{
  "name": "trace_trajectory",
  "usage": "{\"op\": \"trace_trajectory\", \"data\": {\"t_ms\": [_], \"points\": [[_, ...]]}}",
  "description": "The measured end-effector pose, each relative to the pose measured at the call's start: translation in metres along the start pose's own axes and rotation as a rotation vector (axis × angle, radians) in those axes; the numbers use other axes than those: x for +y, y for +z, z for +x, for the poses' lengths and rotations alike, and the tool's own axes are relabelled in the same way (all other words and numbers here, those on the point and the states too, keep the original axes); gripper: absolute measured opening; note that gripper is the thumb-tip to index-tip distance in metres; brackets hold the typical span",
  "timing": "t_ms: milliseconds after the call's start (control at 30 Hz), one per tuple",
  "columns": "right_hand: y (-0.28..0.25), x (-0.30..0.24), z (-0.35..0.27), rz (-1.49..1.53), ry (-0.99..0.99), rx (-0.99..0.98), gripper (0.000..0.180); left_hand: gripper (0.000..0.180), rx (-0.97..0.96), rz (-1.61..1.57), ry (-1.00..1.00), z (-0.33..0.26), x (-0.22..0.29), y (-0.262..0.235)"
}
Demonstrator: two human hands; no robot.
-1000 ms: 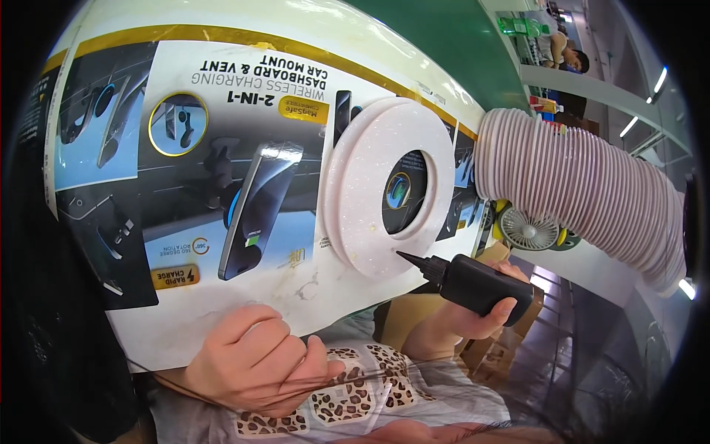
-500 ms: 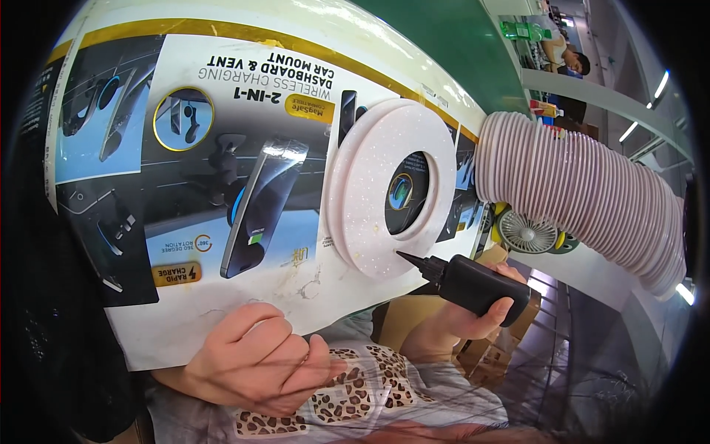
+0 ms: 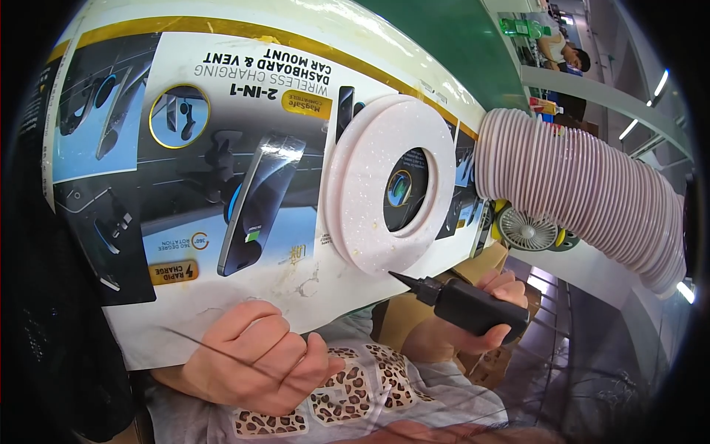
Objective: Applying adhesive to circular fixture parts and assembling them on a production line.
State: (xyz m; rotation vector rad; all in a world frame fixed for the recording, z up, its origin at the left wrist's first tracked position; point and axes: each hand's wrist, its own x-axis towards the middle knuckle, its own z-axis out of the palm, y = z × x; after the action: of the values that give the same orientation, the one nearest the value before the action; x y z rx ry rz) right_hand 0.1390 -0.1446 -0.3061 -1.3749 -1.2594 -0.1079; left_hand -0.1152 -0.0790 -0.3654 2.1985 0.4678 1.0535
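Single head view, looking down, very close to printed board.

Right hand grips black nozzle-tipped tool, tip at pale pink ring lower edge; left hand fisted below printed card.

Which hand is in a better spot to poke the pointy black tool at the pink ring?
Right. The right hand already holds the black tool, its tip just under the pink ring. The left hand is a closed fist at the printed board's lower edge.

A glossy printed cardboard sheet, a speckled matt pink plastic ring and a smooth black plastic nozzle bottle are seen.
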Motion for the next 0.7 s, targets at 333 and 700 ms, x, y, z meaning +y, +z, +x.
{"op": "trace_trajectory", "data": {"t_ms": [333,700], "points": [[-0.002,-0.0064,-0.0056,-0.078,0.049,-0.064,0.054,0.025,-0.093,-0.065,-0.067,0.0029,-0.0028,0.0009],[0.0015,-0.0062,-0.0084,-0.031,0.075,-0.075,0.053,0.03,-0.113,-0.099,-0.082,0.0028,-0.0006,-0.0046]]}}
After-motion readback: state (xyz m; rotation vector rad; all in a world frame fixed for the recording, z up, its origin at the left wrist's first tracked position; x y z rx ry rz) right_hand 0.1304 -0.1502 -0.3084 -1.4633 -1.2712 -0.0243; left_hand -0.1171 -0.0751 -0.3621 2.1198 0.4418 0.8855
